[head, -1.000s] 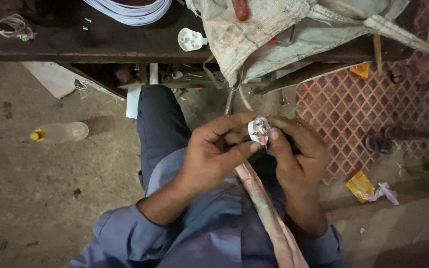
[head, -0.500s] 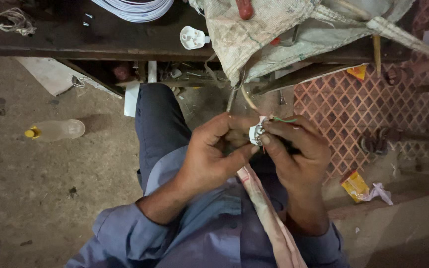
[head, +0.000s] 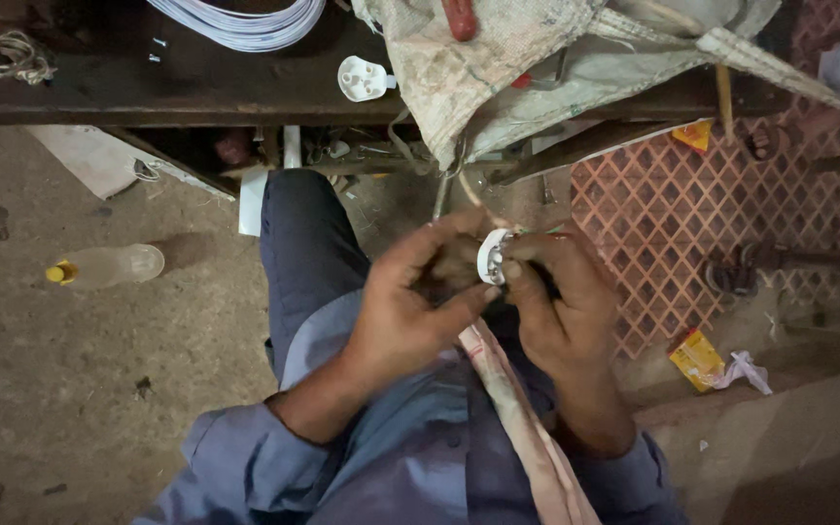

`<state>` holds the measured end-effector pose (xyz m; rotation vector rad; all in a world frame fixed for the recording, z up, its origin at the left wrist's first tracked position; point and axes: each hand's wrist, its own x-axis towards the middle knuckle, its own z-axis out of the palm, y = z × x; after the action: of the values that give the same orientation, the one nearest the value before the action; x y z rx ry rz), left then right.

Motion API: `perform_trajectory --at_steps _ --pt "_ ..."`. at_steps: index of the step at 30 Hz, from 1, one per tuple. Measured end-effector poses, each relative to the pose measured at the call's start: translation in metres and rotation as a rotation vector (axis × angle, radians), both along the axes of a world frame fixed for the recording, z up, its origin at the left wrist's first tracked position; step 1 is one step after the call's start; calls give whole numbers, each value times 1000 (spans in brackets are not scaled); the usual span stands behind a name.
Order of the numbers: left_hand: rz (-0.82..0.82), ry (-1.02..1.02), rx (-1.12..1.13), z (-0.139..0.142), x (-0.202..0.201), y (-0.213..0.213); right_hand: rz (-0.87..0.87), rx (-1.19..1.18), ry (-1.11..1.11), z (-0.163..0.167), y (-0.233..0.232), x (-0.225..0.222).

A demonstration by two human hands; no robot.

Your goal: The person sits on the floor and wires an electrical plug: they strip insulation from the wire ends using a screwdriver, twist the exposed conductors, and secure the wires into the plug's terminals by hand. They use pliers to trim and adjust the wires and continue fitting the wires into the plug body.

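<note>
A small white round plastic part (head: 491,257), like an electrical plug piece, is pinched between both my hands above my lap. My left hand (head: 410,311) curls around it from the left, thumb stretched toward it. My right hand (head: 561,301) grips it from the right, fingers bent over its top. Thin wires run up from the part toward the bench. A second white plug piece (head: 362,78) lies on the dark bench (head: 148,87) ahead.
A coil of white wire (head: 245,21) and a woven sack (head: 498,68) rest on the bench. A plastic bottle (head: 109,264) lies on the dirt floor at left. Patterned red tiles (head: 692,214), a yellow wrapper (head: 697,358) and crumpled paper are at right.
The white part has turned from face-up to edge-on and shifted slightly down and left, with my right fingers closing over it. My view has drifted a little.
</note>
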<state>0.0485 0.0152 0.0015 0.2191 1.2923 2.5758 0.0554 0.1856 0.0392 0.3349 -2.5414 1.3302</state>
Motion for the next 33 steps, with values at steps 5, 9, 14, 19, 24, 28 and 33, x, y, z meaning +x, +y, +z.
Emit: perform_trajectory --at_steps 5,9,14,19,24,28,33 --pt "-193 -154 140 -22 -15 -8 52 -191 -90 -2 1 0" --pt "-309 -68 110 -24 -25 -15 113 -69 -65 0 3 -1" --pt "-409 -6 8 -10 -28 -26 162 -42 -25 1 4 -4" --pt "-360 -8 15 -9 -24 -24 176 -169 -170 -7 6 -1" --pt "-301 -15 96 -21 -17 -23 215 -356 -321 -11 6 6" --pt "-268 30 59 -30 -13 -17 198 -253 -280 -3 3 6" --pt "-209 76 105 -38 -8 -5 121 -17 -190 11 1 5"
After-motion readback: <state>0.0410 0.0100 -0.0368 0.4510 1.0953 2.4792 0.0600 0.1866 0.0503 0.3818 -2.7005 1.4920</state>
